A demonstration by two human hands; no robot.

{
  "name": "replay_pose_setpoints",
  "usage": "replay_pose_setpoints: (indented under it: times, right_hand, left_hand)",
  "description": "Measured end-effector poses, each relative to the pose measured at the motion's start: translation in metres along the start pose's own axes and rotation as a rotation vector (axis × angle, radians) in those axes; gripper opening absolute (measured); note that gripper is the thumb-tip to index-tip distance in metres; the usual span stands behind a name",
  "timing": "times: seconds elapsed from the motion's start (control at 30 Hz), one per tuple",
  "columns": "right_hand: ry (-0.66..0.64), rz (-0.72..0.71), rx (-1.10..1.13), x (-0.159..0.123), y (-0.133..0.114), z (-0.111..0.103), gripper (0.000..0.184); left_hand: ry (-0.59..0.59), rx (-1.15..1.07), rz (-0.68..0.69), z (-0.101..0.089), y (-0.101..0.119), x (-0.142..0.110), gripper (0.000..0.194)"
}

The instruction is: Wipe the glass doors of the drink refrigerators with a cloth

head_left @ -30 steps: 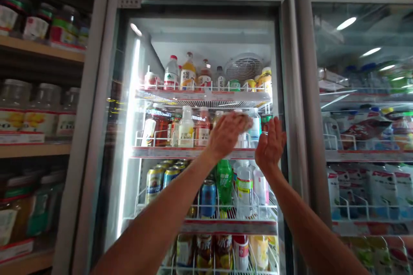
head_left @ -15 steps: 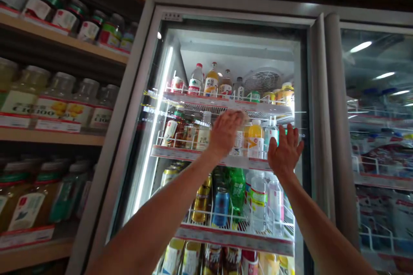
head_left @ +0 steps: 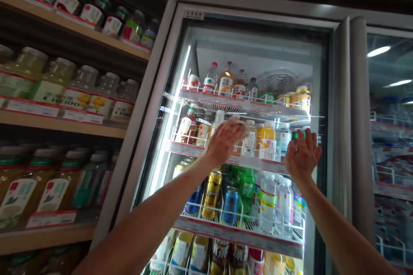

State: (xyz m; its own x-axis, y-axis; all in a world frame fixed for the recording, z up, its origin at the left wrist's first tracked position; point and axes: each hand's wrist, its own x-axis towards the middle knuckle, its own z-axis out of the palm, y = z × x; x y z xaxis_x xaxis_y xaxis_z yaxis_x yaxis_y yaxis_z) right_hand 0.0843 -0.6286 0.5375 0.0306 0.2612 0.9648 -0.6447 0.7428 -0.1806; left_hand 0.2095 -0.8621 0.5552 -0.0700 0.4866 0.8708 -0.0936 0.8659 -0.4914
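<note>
In front of me is a shut glass fridge door (head_left: 258, 43) with lit shelves of drinks behind it. My left hand (head_left: 224, 144) is up at the glass, before the second shelf. Its fingers lie over a pale, blurred piece of cloth (head_left: 241, 129), which they partly hide. To the right, my right hand (head_left: 303, 154) is held up to the glass with fingers stretched and the palm toward the door; nothing shows in it. Between the two hands an orange juice bottle (head_left: 267, 141) shows through the door.
Wooden shelves (head_left: 64, 118) with bottled drinks stand at the left. A long vertical door handle (head_left: 342, 116) lies right of my right hand, beside a second fridge door (head_left: 390, 68). Behind the glass, a wire-fronted shelf (head_left: 238, 232) holds cans and bottles.
The view has shifted, so the fridge appears farther right. My left hand has moved left across the glass with the cloth. My right hand stays near the same part of the door.
</note>
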Motion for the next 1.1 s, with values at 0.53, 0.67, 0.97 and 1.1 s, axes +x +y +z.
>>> replay_pose_setpoints:
  times: [0.53,0.67,0.97,1.1]
  right_hand:
    - [0.005,0.033,0.015,0.001,-0.002,-0.001,0.049]
    - [-0.002,0.059,0.019,0.001,-0.005,-0.002,0.048]
    - [0.017,0.037,0.045,0.0,0.001,0.0,0.046]
    - [0.022,0.036,0.047,0.0,-0.001,0.002,0.046]
  left_hand:
    - [0.02,0.024,-0.012,-0.009,-0.017,-0.014,0.041]
    - [0.259,0.13,-0.528,-0.03,-0.089,0.005,0.041]
    - [-0.039,-0.02,0.106,-0.002,0.0,-0.002,0.041]
    - [0.17,0.118,-0.331,-0.025,-0.069,-0.016,0.042]
